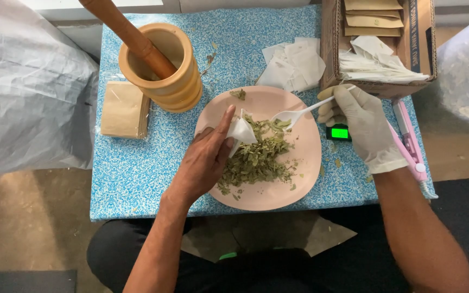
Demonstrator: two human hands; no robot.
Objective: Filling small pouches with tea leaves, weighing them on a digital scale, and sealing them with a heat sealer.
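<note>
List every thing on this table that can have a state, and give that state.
small white bag: held open over the plate by the bare left hand
white plastic fork: held by the gloved right hand, tines at the dried leaves
pink plate: holds the leaves
wooden mortar: upright, pestle leaning inside
cardboard box: open
small scale: display lit green

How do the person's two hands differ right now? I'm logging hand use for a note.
The right hand wears a pale glove; the left hand is bare. The right hand grips a white plastic fork by its handle, while the left hand pinches a small white bag at its edge. The left hand lies over the pink plate; the right hand sits beside it. Both meet at the dried green leaves.
</note>
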